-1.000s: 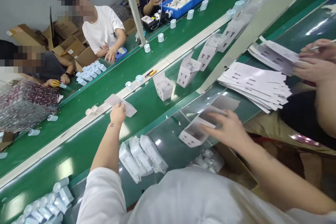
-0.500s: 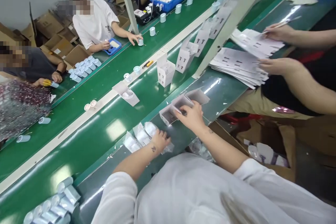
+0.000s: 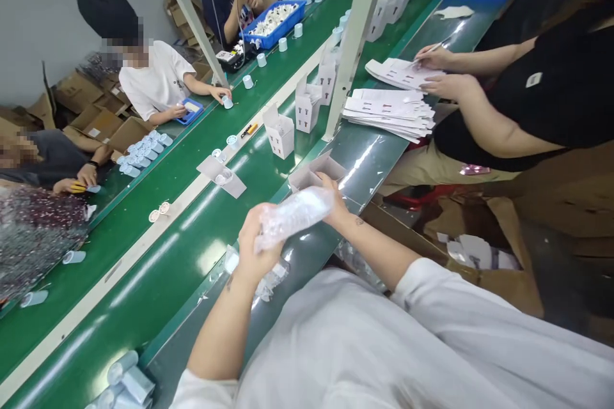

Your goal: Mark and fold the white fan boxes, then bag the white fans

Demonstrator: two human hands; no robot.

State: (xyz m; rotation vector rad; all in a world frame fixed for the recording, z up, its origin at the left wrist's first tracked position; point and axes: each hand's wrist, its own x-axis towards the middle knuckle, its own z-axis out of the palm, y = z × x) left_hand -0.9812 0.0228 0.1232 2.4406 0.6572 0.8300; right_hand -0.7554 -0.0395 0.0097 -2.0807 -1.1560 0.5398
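Note:
My left hand (image 3: pixel 258 246) is raised over the near ledge, its fingers wrapped round one end of a clear plastic-wrapped packet (image 3: pixel 298 214). The packet slants up to the right. Behind its far end is my right hand (image 3: pixel 337 203), partly covered by it, with fingertips at the rim of an open white box (image 3: pixel 330 166). That box stands in a short row on the ledge, and the packet hides the row's near part. More wrapped packets (image 3: pixel 272 279) lie below my left wrist.
White printed boxes (image 3: pixel 281 137) stand on the green conveyor (image 3: pixel 192 230), and an opened one (image 3: pixel 223 177) lies beyond. A metal post (image 3: pixel 352 45) rises from the ledge. Flat cartons (image 3: pixel 388 114) lie by a co-worker on the right. Pale blue cups (image 3: pixel 137 383) sit front left.
My left hand has picked up a wrapped packet from the ledge and lifted it toward the boxes. My right hand remains by the boxes. The view has shifted and turned slightly.

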